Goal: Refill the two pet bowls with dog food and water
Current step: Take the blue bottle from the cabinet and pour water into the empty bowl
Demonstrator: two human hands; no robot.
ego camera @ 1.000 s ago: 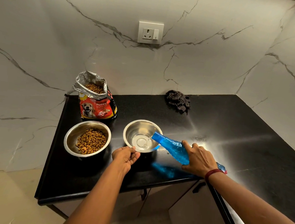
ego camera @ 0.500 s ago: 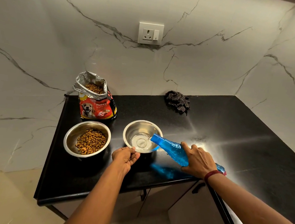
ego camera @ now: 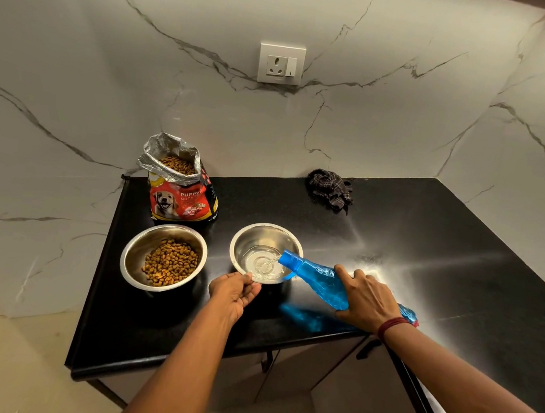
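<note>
Two steel bowls stand on the black counter (ego camera: 428, 258). The left bowl (ego camera: 133, 251) holds brown kibble. The right bowl (ego camera: 261, 235) has a little water in its bottom. My right hand (ego camera: 366, 298) grips a blue plastic bottle (ego camera: 317, 276), tipped on its side with its open neck over the right bowl's rim, and water runs out of it. My left hand (ego camera: 234, 292) pinches the near rim of that bowl. An open red dog food bag (ego camera: 180, 199) stands behind the left bowl.
A dark checked cloth (ego camera: 330, 189) lies crumpled at the back by the marble wall. A wall socket (ego camera: 281, 64) sits above the counter. The counter's left and front edges drop to the floor; cabinet doors with a dark handle (ego camera: 367, 348) lie below.
The bottle stays tipped over the right bowl and water keeps running in. Both hands hold their places; the view has shifted only slightly.
</note>
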